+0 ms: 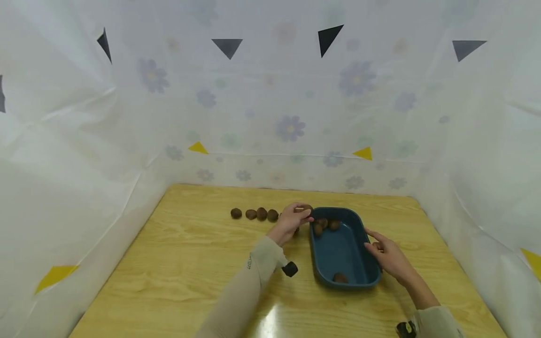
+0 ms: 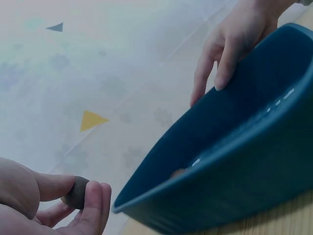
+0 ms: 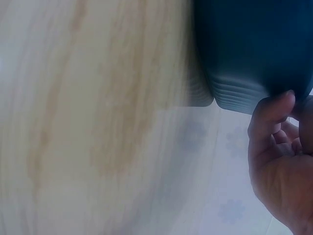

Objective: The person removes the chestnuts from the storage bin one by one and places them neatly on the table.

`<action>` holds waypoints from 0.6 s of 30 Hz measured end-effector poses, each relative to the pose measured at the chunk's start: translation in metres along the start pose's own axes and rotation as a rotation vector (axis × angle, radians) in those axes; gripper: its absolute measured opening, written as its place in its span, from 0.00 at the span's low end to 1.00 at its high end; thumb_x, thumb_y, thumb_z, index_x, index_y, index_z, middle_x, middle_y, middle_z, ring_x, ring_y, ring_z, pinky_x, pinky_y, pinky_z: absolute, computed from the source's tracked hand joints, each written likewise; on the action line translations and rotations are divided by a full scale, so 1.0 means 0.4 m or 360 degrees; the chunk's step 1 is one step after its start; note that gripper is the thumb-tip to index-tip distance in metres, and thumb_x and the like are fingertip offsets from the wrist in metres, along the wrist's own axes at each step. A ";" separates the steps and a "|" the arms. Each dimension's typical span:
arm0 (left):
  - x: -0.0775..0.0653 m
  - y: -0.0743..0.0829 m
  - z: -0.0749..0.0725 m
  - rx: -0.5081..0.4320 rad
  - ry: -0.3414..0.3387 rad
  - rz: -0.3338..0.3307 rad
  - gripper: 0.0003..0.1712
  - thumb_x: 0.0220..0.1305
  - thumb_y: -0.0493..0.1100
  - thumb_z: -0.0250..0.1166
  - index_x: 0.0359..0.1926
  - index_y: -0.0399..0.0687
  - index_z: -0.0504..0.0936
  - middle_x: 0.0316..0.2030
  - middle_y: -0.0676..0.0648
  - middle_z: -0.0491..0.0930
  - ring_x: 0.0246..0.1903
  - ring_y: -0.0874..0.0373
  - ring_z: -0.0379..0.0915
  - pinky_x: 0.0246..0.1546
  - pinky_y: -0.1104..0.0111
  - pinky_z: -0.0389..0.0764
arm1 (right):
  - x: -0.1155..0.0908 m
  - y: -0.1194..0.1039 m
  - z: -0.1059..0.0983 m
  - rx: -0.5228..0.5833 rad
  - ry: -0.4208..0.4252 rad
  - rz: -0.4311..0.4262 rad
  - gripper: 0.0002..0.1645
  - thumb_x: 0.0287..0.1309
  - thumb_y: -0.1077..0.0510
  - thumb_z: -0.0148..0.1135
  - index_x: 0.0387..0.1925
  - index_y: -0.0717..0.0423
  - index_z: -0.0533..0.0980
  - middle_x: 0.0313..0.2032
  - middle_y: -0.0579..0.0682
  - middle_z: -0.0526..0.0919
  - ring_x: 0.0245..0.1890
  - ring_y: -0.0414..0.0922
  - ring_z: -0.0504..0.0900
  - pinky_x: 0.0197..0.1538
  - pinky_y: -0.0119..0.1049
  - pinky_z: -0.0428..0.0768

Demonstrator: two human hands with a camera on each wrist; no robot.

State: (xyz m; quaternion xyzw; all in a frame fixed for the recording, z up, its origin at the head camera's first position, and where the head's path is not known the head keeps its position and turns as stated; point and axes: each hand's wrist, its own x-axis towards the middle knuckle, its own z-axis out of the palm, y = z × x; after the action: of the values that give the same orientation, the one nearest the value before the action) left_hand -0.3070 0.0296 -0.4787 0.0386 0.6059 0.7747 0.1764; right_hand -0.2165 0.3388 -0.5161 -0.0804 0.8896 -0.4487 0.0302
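Observation:
My left hand [image 1: 291, 219] is at the dish's far left corner, pinching a round brown chestnut [image 2: 77, 193] between thumb and fingertips. In the left wrist view this chestnut hangs just outside the dish's end. The deep blue rectangular dish [image 1: 345, 253] stands on the table with several chestnuts inside. Most of those, such as one brown chestnut [image 1: 334, 225], lie grouped at the far left; another chestnut [image 1: 340, 278] sits at the near end. My right hand [image 1: 390, 256] holds the dish's right rim, thumb at the edge. In the right wrist view its fingers [image 3: 271, 115] meet the dish wall.
Left of my left hand, several chestnuts [image 1: 261, 214] form a row across the wooden table [image 1: 186, 267]. One more chestnut [image 1: 297, 231] shows partly behind the left wrist. White flowered sheeting [image 1: 270, 103] encloses the table at the back and both sides.

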 end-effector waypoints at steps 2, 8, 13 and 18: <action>-0.009 -0.001 -0.021 -0.0002 0.0017 -0.0007 0.25 0.77 0.36 0.61 0.70 0.36 0.71 0.59 0.36 0.76 0.56 0.42 0.82 0.72 0.48 0.72 | -0.002 -0.001 0.000 -0.0007 -0.0003 -0.0006 0.37 0.81 0.49 0.52 0.80 0.61 0.56 0.20 0.47 0.70 0.11 0.38 0.63 0.17 0.40 0.75; -0.031 -0.002 -0.076 0.0014 0.0046 0.0006 0.25 0.78 0.38 0.59 0.71 0.38 0.69 0.61 0.34 0.73 0.61 0.38 0.78 0.73 0.48 0.71 | 0.002 0.000 -0.003 -0.0030 0.0016 -0.0028 0.37 0.80 0.48 0.52 0.80 0.59 0.56 0.20 0.47 0.70 0.12 0.36 0.61 0.17 0.37 0.73; -0.046 -0.022 -0.123 0.0060 0.0079 0.0027 0.26 0.78 0.37 0.59 0.72 0.34 0.68 0.64 0.33 0.70 0.62 0.38 0.76 0.69 0.52 0.76 | 0.005 0.004 -0.003 -0.0028 0.0004 -0.0017 0.37 0.80 0.48 0.53 0.81 0.58 0.56 0.20 0.48 0.70 0.11 0.38 0.63 0.17 0.38 0.74; -0.056 -0.037 -0.162 0.0106 0.0140 0.0036 0.27 0.78 0.37 0.60 0.72 0.33 0.68 0.64 0.32 0.70 0.65 0.38 0.73 0.70 0.50 0.75 | 0.003 0.010 0.000 -0.0035 -0.0001 -0.0004 0.37 0.81 0.48 0.52 0.80 0.58 0.56 0.20 0.48 0.70 0.10 0.39 0.64 0.16 0.41 0.76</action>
State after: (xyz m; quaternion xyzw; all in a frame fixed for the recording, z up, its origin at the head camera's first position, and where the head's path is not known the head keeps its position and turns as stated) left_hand -0.3003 -0.0344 -0.5061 0.0173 0.6380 0.7571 0.1396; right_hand -0.2181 0.3410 -0.5196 -0.0819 0.8943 -0.4389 0.0292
